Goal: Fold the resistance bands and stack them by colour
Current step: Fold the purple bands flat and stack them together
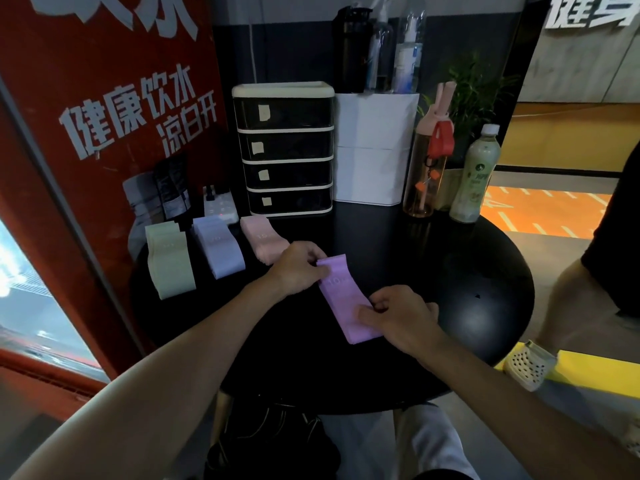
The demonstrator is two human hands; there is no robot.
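Nearest you, your right hand (pixel 398 317) pinches the near end of the purple band (pixel 341 296), and your left hand (pixel 298 268) pinches its far corner; the band lies flat on the round black table (pixel 467 271) between them. Beyond your left hand sit three folded stacks side by side: green (pixel 169 261), pale blue (pixel 220 247), pink (pixel 263 239) (one colour each). Behind them stand a power strip (pixel 220 204), a black drawer unit (pixel 287 147), a white box (pixel 375 147) and two drink bottles (pixel 476 174). A red wall panel (pixel 104 116) rises at the left; orange floor (pixel 540 209) shows far right.
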